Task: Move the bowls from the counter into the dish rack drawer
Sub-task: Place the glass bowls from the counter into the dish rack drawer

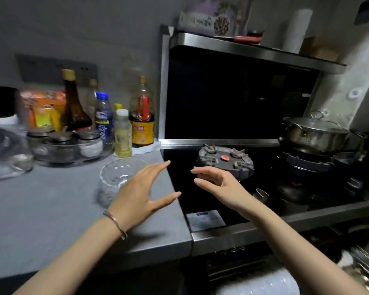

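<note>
A clear glass bowl [117, 177] stands on the grey counter [41, 209] near the stove's left edge. My left hand [136, 194] hovers just right of and above it, fingers spread, holding nothing and partly covering the bowl's right side. My right hand [217, 184] is over the black stove top, fingers apart and empty. A pale ribbed shape [258, 284] shows below the counter edge at the bottom; I cannot tell what it is. The dish rack drawer itself is not clearly visible.
Bottles [102, 118] and lidded jars on a round tray [73, 154] crowd the counter's back. A clear plastic bag [6, 154] lies at far left. The stove has a burner [224, 162] near my right hand and a steel pot [313, 133] at the right.
</note>
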